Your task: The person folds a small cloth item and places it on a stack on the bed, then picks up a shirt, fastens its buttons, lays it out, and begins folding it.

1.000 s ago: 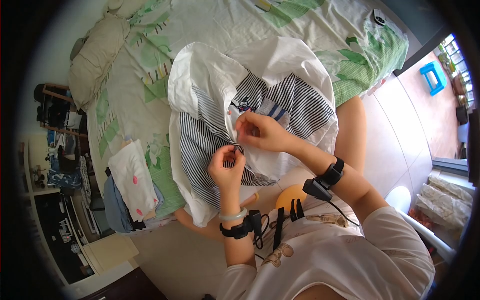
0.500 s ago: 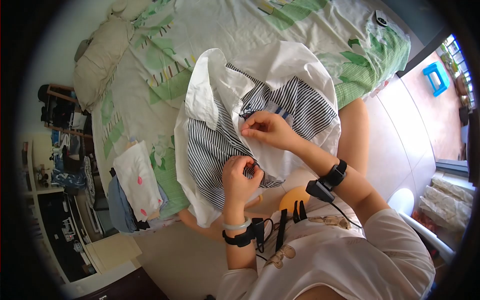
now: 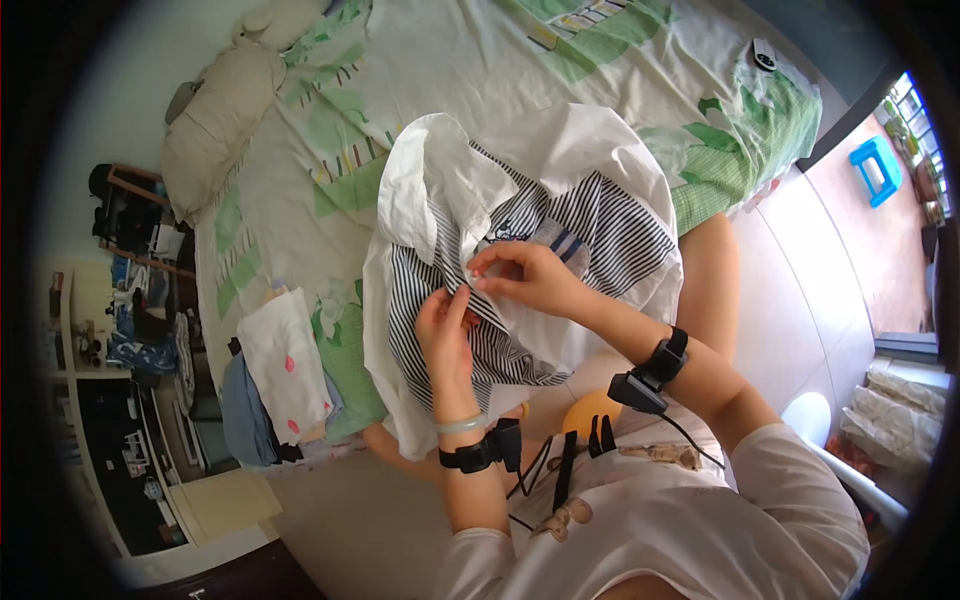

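Shirt (image 3: 430,275), striped w/ white lining and collar, lay spread across the person's lap and the near edge of the bed (image 3: 345,60), collar end pointing away from the body.

L hand (image 3: 447,340): partly closed, fingers curled, thumb straight and pointing up toward the collar. Thumb & fingertips pinched the cloth at the shirt's front edge, approx. mid-length. Wrist carried a pale bangle (image 3: 461,425) and, just below it, a black strap unit (image 3: 480,455).

R hand (image 3: 530,280): fingers bent, thumb and index tips nearly together at the same edge, just above the L thumb. Contact w/ cloth apparent; whether cloth was nipped between the tips, cannot tell. A 2nd strap unit (image 3: 655,375) sat on the R forearm.

Diff. vs. frame 0.5 s earlier: L hand had moved up the front edge, away from its lower grip pt., and its thumb had straightened. R hand had shifted slightly L, so both sets of fingertips now stood close together instead of apart. Shirt stayed on the lap, same orientation. Folded clothes (image 3: 285,365) remained on the bed, L side.
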Demonstrator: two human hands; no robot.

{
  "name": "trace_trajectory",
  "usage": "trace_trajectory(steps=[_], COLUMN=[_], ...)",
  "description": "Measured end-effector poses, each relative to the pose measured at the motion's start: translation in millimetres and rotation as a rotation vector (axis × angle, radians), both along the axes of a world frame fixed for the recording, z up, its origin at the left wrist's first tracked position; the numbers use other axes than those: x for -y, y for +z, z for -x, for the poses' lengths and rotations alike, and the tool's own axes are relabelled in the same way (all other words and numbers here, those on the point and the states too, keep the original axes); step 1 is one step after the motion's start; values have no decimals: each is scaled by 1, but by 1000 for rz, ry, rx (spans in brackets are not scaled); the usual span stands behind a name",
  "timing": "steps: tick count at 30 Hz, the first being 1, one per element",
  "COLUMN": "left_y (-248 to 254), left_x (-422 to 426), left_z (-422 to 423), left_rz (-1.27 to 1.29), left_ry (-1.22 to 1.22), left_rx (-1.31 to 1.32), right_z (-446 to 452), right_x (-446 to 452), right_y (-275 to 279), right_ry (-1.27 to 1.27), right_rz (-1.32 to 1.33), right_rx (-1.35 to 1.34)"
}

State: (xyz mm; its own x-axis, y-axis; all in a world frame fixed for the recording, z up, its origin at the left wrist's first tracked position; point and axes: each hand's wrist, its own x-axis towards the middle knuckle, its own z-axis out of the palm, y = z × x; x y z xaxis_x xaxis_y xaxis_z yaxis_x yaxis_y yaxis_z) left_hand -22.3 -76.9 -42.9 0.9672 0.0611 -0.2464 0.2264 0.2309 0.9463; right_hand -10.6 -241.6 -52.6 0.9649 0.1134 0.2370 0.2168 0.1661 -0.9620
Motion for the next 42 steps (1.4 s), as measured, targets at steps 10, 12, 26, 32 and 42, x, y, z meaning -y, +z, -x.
trace_trajectory(steps=[10, 12, 26, 32, 42], left_y=[11, 9, -18, -34, -36], left_x=[-13, -9, -6, -9, -9], left_z=[1, 0, 4, 1, 0], left_rz=[-62, -235, -450, -501, -302], left_ry=[134, 96, 56, 55, 75], left_rx=[137, 229, 324, 345, 306], right_z=[-17, -13, -14, -16, -13], right_x=[-23, -26, -33, -35, -40], right_y=[-7, -8, -10, -13, -11], right_ry=[75, -21, -179, -203, -213], right_rz=[4, 324, 592, 628, 737], right_rx=[-13, 141, 190, 256, 280])
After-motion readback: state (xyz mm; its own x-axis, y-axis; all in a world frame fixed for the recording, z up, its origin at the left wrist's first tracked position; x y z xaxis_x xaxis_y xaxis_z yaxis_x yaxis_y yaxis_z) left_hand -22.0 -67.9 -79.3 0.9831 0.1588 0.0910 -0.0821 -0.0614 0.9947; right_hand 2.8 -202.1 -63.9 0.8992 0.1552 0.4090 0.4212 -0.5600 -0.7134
